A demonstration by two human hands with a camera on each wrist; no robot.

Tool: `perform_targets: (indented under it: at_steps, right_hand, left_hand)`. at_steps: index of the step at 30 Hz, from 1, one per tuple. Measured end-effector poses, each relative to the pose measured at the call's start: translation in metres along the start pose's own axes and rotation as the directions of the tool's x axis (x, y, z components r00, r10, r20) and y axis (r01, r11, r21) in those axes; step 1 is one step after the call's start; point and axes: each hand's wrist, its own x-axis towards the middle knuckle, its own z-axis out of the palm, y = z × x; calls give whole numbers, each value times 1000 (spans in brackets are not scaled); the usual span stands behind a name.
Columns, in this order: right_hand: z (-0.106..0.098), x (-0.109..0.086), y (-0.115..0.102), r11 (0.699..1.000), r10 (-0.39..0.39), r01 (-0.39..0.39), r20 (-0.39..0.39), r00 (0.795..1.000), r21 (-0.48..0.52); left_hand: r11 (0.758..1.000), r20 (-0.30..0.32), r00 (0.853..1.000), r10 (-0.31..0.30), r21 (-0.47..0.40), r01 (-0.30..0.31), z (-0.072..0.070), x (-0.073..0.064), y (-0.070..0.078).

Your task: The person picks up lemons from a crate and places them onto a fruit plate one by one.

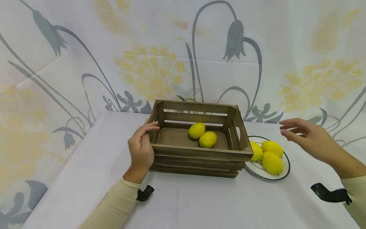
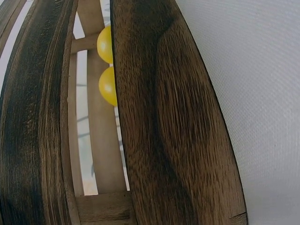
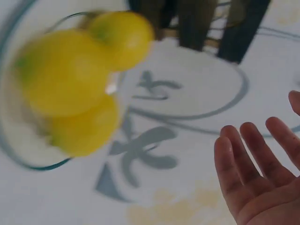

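A brown slatted wooden crate [image 1: 197,152] stands in the middle of the head view with two lemons [image 1: 207,139] inside. My left hand [image 1: 142,146] holds its left end, fingers reaching over the rim. The left wrist view shows crate slats [image 2: 178,112] up close, with yellow lemons [image 2: 108,86] partly visible through a gap; that hand is out of sight there. Right of the crate, a white plate [image 1: 281,175] with a dark green rim bears three visible lemons [image 1: 272,163]. My right hand [image 1: 313,136] hovers beyond the plate's right side, fingers loosely extended, holding nothing.
A white cloth [image 1: 183,203] covers the table. Behind it hangs a floral-patterned cloth [image 1: 171,31] with grey and yellow plants. Black straps [image 1: 328,194] are on both wrists. The crate's right end slightly overlaps the plate's left edge in the head view.
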Motion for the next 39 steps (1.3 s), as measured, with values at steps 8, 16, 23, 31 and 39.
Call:
perform_targets:
  at_steps: [8, 16, 23, 31, 39]
  right_hand:
    - [-14, 48, -76, 985, -131, 135, -41, 991, 111]
    - [-13, 77, -115, 976, -186, 184, 5, 983, 114]
    - [-10, 96, -131, 971, -229, 224, 42, 973, 87]
    - [-7, 110, -143, 970, -233, 224, 95, 968, 96]
    - [10, 121, -149, 968, -234, 219, 125, 964, 125]
  left_hand:
    - [1000, 10, 1000, -13, 23, 13, -1, 0, 0]
    - [1000, 20, 1000, 9, 18, -10, 2, 2, -2]
    - [999, 8, 1000, -1, 38, 1, 1, -1, -1]
    - [1000, -6, 1000, 7, 2, -7, 0, -2, -1]
    - [1000, 1, 1000, 26, -16, -26, 0, 0, -2]
